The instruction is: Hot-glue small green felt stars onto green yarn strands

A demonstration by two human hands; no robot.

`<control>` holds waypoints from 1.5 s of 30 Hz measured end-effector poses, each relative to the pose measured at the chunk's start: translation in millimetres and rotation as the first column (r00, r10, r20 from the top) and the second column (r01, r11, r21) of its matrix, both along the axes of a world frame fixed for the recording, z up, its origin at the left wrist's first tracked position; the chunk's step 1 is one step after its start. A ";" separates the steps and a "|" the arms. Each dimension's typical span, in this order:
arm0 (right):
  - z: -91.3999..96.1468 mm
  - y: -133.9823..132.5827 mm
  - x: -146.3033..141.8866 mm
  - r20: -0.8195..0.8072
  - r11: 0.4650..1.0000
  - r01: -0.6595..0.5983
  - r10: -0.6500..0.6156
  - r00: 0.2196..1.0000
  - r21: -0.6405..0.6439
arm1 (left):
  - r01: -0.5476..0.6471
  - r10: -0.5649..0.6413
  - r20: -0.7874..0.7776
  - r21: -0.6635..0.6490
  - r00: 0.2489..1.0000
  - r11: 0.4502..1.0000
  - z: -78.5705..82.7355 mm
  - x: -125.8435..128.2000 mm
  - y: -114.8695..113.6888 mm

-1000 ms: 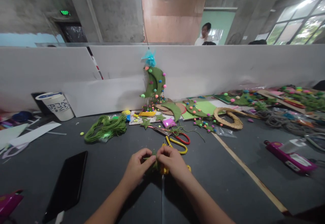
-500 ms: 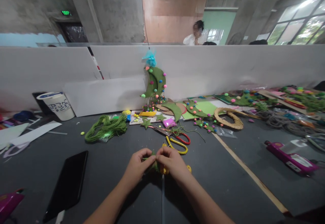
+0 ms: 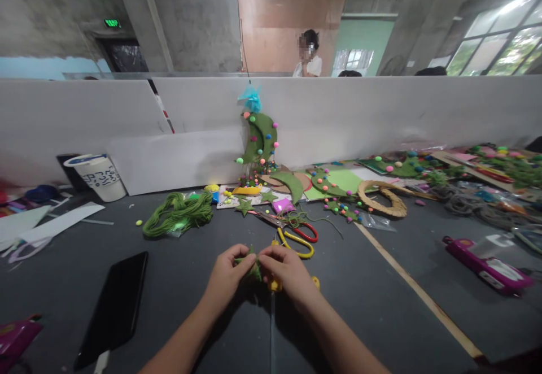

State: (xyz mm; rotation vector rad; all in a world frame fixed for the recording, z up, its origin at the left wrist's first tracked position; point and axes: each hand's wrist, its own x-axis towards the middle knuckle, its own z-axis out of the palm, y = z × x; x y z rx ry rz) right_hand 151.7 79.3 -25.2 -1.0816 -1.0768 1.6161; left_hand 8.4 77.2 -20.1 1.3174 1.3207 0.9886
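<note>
Both of my hands are close together over the dark table. My left hand (image 3: 231,272) pinches a small green star (image 3: 254,271) between thumb and fingers. My right hand (image 3: 288,272) has its thumb and fingertips closed at the star's right edge; the pinch itself is partly hidden. Beneath the right hand lies a yellow glue gun (image 3: 275,283), mostly covered, with a pale stick (image 3: 272,329) running toward me. Just beyond are scissors (image 3: 296,241) with one yellow and one red handle. More green stars (image 3: 244,207) lie farther back.
A black phone (image 3: 113,306) and green yarn (image 3: 176,216) lie left; a white cup (image 3: 101,179) stands behind. A moon ornament (image 3: 260,139) with pompoms hangs ahead at the white partition (image 3: 359,114). Rightward are a straw ring (image 3: 381,198) and a magenta power strip (image 3: 483,264).
My hands stay together, with small finger movements; the star shows a little more on its right side. The person behind the partition has shifted left.
</note>
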 end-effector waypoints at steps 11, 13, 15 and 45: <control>-3.8 1.3 2.2 0.055 1.000 -0.023 0.022 0.998 0.016 | 0.013 -0.012 0.075 -0.014 0.997 1.000 3.1 -1.1 -0.6; -2.8 1.8 1.8 0.058 1.000 -0.012 0.011 0.998 0.018 | 0.034 -0.030 0.110 -0.034 0.993 0.999 1.7 -1.7 0.0; -1.7 1.9 1.8 0.058 1.000 -0.006 0.005 0.998 0.020 | 0.036 -0.028 0.133 -0.057 0.991 0.998 2.2 -1.5 0.0; -4.2 1.0 1.2 0.135 0.998 -0.019 0.010 0.991 0.065 | 0.015 -0.014 0.042 -0.018 0.999 1.000 6.5 -0.4 0.1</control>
